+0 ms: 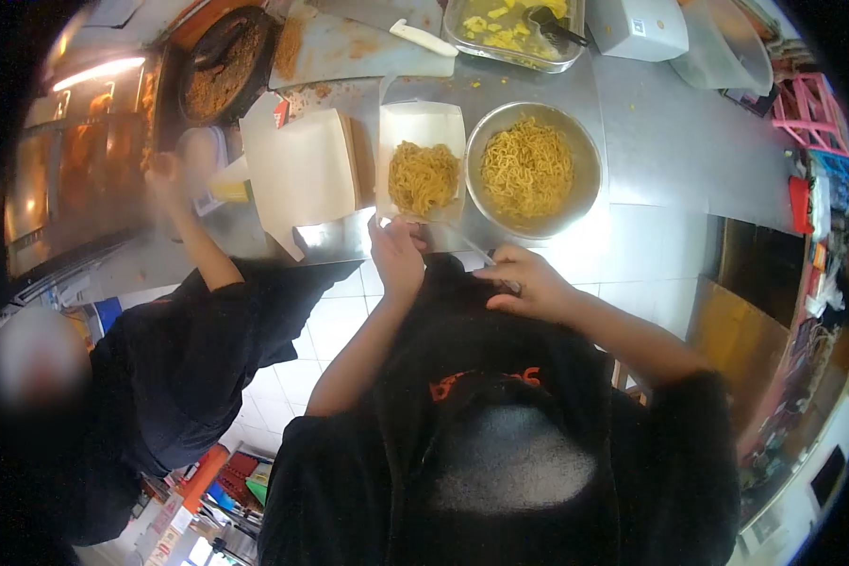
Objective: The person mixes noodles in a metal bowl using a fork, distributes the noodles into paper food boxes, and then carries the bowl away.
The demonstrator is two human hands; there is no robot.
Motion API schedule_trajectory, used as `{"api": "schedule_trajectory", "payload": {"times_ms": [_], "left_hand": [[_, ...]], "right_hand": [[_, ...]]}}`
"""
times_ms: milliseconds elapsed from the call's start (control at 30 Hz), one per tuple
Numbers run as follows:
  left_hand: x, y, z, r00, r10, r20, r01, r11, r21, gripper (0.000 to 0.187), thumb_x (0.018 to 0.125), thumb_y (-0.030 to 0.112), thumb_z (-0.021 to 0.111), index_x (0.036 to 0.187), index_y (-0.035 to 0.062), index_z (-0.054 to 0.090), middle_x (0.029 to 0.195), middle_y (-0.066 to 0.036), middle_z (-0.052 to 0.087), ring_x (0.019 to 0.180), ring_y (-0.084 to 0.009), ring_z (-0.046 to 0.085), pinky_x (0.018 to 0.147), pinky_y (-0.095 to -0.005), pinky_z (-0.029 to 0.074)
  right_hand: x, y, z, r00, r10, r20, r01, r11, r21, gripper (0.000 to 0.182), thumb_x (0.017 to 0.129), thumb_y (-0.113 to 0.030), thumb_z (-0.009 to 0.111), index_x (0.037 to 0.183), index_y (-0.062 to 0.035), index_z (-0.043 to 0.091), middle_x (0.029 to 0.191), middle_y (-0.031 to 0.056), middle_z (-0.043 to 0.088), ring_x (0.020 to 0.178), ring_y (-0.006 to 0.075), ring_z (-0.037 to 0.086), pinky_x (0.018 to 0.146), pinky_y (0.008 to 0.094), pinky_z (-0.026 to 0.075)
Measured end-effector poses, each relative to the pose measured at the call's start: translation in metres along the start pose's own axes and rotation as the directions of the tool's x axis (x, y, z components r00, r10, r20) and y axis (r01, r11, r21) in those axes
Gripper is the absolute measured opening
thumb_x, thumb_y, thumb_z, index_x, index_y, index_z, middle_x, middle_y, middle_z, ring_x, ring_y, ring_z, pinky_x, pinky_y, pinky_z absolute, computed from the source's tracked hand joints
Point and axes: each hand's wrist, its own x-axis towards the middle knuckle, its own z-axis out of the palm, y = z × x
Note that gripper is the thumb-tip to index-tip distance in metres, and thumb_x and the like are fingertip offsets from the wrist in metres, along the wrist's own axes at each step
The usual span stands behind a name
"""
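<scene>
Cooked noodles (423,177) lie in an open white paper takeaway box (421,117) on the metal counter. My left hand (401,258) is at the near edge of this box, fingers closed on its front wall. My right hand (530,285) grips the handle of a thin metal utensil (472,245). The utensil slants up and left toward the box's near right corner; its kind is not clear, as its tip is hard to make out. Right of the box stands a round steel bowl (590,170) holding more noodles (526,168).
Stacked open paper boxes (304,174) stand to the left. Behind are a cutting board (358,52), a white-handled knife (423,38) and a glass dish (514,62) with yellow pieces. A co-worker's hand (165,179) reaches over the counter at left, near a dark pan (226,75).
</scene>
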Motion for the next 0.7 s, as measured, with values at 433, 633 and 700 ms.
{"api": "schedule_trajectory", "payload": {"times_ms": [433,633,700], "left_hand": [[0.02,0.011,0.013,0.921,-0.382,-0.074,0.296,0.812,-0.503,0.033,0.097,0.026,0.045,0.101,-0.0064,0.044,0.078,-0.021,0.063,0.064,-0.0273,0.066,0.057,-0.0344,0.057],[0.028,0.006,0.03,0.915,-0.402,-0.041,0.307,0.758,-0.575,0.027,0.094,0.018,0.047,0.107,-0.0054,0.042,0.082,-0.021,0.063,0.07,-0.0289,0.066,0.066,-0.0351,0.056],[0.039,0.005,0.038,0.89,-0.453,-0.05,0.335,0.725,-0.602,0.026,0.094,0.016,0.047,0.109,-0.0038,0.041,0.082,-0.02,0.063,0.069,-0.0282,0.065,0.064,-0.0346,0.056]], "right_hand": [[0.006,0.004,0.044,0.738,0.67,0.08,-0.596,0.591,0.544,0.02,0.091,-0.011,0.05,0.109,-0.0053,0.057,0.073,0.0059,0.056,0.067,0.0141,0.054,0.064,0.03,0.045],[0.022,0.009,0.055,0.692,0.7,-0.177,-0.609,0.698,0.377,0.019,0.091,-0.011,0.045,0.105,-0.0028,0.055,0.07,0.007,0.055,0.063,0.0142,0.054,0.059,0.0287,0.044],[0.018,0.021,0.06,0.697,0.714,-0.055,-0.589,0.615,0.524,0.017,0.092,-0.012,0.045,0.102,-0.002,0.054,0.071,0.0082,0.059,0.063,0.0146,0.056,0.059,0.0285,0.045]]}}
